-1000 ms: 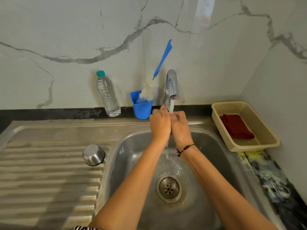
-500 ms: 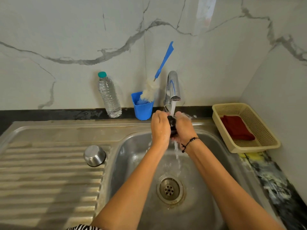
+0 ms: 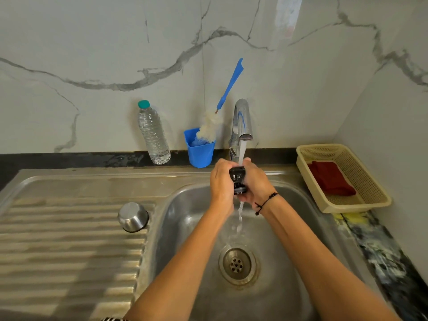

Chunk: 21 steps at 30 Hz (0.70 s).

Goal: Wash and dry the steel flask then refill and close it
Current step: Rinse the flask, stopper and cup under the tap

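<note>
A black stopper (image 3: pixel 237 179) sits under the running tap's stream, above the sink basin, gripped between the left hand (image 3: pixel 221 181) and right hand (image 3: pixel 257 181). A steel cap (image 3: pixel 133 216) stands mouth-down on the ribbed drainboard, left of the basin, well apart from the stopper.

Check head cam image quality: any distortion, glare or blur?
Head view: wide-angle bowing curves the sink rim and counter edges; banded light and shadow stripe the drainboard; bright reflections on the tap; falling water is smeared; both hands and the black stopper stay sharp.
</note>
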{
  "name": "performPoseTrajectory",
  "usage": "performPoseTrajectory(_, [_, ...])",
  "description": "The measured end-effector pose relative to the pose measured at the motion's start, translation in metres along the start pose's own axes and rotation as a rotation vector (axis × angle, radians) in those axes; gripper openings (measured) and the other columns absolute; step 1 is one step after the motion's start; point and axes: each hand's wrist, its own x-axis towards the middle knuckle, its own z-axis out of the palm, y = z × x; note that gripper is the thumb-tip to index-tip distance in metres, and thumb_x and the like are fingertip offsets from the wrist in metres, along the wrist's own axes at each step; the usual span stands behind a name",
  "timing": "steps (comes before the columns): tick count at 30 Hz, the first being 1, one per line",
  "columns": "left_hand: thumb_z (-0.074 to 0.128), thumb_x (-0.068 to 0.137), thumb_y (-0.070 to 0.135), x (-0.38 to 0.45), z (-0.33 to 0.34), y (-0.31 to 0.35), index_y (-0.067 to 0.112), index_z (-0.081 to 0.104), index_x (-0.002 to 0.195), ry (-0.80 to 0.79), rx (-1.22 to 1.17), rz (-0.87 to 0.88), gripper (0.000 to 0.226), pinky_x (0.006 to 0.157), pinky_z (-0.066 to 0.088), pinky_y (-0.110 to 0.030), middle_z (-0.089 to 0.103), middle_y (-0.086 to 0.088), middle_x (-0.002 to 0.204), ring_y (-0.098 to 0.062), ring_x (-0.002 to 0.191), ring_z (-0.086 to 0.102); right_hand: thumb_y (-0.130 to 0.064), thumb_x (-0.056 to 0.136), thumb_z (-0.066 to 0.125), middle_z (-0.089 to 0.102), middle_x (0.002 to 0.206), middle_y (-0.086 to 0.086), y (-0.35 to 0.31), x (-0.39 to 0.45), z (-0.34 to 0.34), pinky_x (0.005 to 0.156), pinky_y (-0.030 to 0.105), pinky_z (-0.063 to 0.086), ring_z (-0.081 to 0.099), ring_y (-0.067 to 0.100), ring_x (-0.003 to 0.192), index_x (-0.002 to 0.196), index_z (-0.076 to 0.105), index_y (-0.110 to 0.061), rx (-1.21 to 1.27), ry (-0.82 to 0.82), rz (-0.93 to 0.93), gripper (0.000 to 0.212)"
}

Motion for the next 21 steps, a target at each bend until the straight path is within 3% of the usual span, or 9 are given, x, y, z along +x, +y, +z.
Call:
performPoseTrajectory(3, [0.049, 0.090, 0.013, 0.003, -0.001, 0.002, 0.011, 0.051, 0.077, -0.037, 0.063, -0.001, 0.013, 0.054, 0.045, -0.024, 0.054, -0.004, 0.075, -0.012, 0.065, 0.055, -0.042, 0.098, 0.032, 0.054, 0.069, 0.005, 0.001, -0.003, 0.001, 0.057, 0.028, 0.038, 0.052, 0.017, 0.060, 0.084, 0.052, -0.015, 0.142, -0.003, 0.070, 0.037])
performPoseTrajectory(6, [0.041, 0.096, 0.018, 0.008, 0.004, 0.002, 0.013, 0.053, 0.091, 0.053, 0.185, -0.001, 0.014, 0.060, 0.046, -0.024, 0.055, -0.009, 0.091, -0.018, 0.080, 0.057, -0.033, 0.096, 0.030, 0.056, 0.080, 0.010, 0.002, 0.004, 0.007, 0.059, 0.029, 0.044, 0.054, 0.018, 0.067, 0.091, 0.053, -0.009, 0.038, 0.105, -0.066, 0.033])
performPoseTrajectory(9, [0.037, 0.100, 0.019, 0.006, 0.010, 0.003, 0.009, 0.056, 0.103, 0.185, 0.130, -0.037, 0.022, 0.062, 0.045, -0.023, 0.056, -0.003, 0.086, -0.014, 0.078, 0.056, -0.029, 0.100, 0.031, 0.056, 0.077, 0.004, 0.008, 0.000, 0.012, 0.057, 0.024, 0.041, 0.052, 0.012, 0.067, 0.091, 0.055, -0.009, -0.059, 0.147, -0.242, 0.032])
performPoseTrajectory(13, [0.043, 0.092, 0.011, 0.003, 0.010, 0.013, 0.011, 0.061, 0.081, 0.174, -0.092, -0.119, 0.021, 0.053, 0.046, -0.026, 0.059, -0.003, 0.072, -0.015, 0.065, 0.057, -0.028, 0.098, 0.037, 0.052, 0.072, 0.003, 0.013, -0.007, 0.012, 0.061, 0.028, 0.040, 0.048, 0.014, 0.068, 0.072, 0.052, -0.013, -0.264, 0.276, -0.534, 0.034])
performPoseTrajectory(15, [0.044, 0.090, 0.012, 0.002, 0.012, 0.016, 0.013, 0.063, 0.077, 0.164, -0.081, -0.127, 0.023, 0.050, 0.046, -0.027, 0.061, -0.004, 0.073, -0.017, 0.065, 0.059, -0.023, 0.098, 0.037, 0.050, 0.069, 0.004, 0.008, -0.004, 0.008, 0.060, 0.030, 0.040, 0.047, 0.015, 0.065, 0.070, 0.049, -0.012, -0.216, 0.296, -0.490, 0.032])
performPoseTrajectory(19, [0.046, 0.085, 0.015, -0.002, 0.014, 0.012, 0.014, 0.060, 0.076, 0.154, -0.028, -0.089, 0.017, 0.051, 0.047, -0.030, 0.061, -0.013, 0.081, -0.028, 0.070, 0.060, -0.015, 0.092, 0.042, 0.051, 0.066, 0.008, -0.007, 0.008, -0.004, 0.046, 0.031, 0.043, 0.053, 0.024, 0.062, 0.065, 0.048, -0.010, -0.133, 0.195, -0.221, 0.029])
performPoseTrajectory(21, [0.049, 0.082, 0.013, -0.001, 0.012, 0.009, 0.015, 0.057, 0.067, 0.146, -0.009, -0.044, 0.017, 0.054, 0.046, -0.033, 0.058, -0.010, 0.076, -0.027, 0.070, 0.057, -0.015, 0.093, 0.041, 0.051, 0.067, 0.008, -0.008, 0.009, -0.003, 0.050, 0.033, 0.045, 0.053, 0.022, 0.062, 0.066, 0.048, -0.010, -0.105, 0.175, -0.179, 0.028])
